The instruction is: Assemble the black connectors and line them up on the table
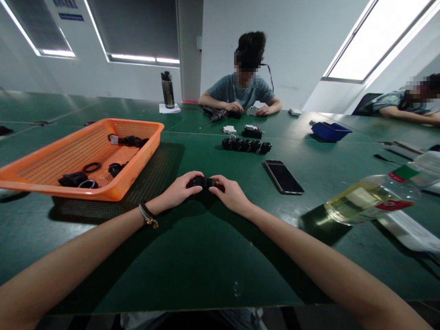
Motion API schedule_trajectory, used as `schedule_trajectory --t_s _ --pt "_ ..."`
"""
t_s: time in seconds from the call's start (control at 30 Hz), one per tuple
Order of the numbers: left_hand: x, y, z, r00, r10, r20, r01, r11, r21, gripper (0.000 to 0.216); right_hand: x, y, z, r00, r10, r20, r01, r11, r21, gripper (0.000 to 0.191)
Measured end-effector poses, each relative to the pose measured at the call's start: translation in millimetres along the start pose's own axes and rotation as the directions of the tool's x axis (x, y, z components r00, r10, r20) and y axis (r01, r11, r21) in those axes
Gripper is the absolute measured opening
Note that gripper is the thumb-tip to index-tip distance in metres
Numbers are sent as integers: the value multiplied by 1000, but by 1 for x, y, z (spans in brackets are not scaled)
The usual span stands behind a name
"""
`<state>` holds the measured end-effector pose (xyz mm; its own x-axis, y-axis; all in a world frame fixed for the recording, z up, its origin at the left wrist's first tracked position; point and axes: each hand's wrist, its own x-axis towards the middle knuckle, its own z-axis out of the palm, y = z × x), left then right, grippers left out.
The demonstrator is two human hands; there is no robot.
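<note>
Between my hands is a small black cylindrical part point(205, 183), just above or on the green table point(206, 256); its exact kind is too small to tell. My left hand point(185, 187) grips its left end between thumb and fingers. At its right end, my right hand point(228, 192) closes thumb and fingertips on it. Beyond my hands, a row of several similar round black parts point(245, 145) stands on the table. The orange basket point(118, 195) to my left holds a few black parts, a black ring point(91, 167) and a bundled black cable point(129, 140).
A phone point(283, 177) and a bottle of yellow liquid point(367, 199) lie to my right. Farther back are a blue bin point(330, 131), a power drill point(217, 115) and a dark drink bottle point(167, 90). A co-worker point(240, 94) handles parts across the table; another person sits far right.
</note>
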<state>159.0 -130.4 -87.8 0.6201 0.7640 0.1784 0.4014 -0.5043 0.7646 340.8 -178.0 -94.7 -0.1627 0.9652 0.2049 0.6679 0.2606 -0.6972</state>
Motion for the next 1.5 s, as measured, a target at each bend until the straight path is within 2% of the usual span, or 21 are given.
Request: schedule_trajectory --t_s 0.67,0.93,1.5 --pt "1 -1 1 1000 5 -1 -5 1000 4 38 0 1 0 999 -27 -27 27 999 -28 22" --pt "0 0 0 1000 15 18 -16 1000 25 39 -2 0 1 998 -59 -9 59 998 10 30" --pt "1 -2 0 999 26 18 -27 998 48 40 0 1 3 1000 -29 0 29 1000 1 29"
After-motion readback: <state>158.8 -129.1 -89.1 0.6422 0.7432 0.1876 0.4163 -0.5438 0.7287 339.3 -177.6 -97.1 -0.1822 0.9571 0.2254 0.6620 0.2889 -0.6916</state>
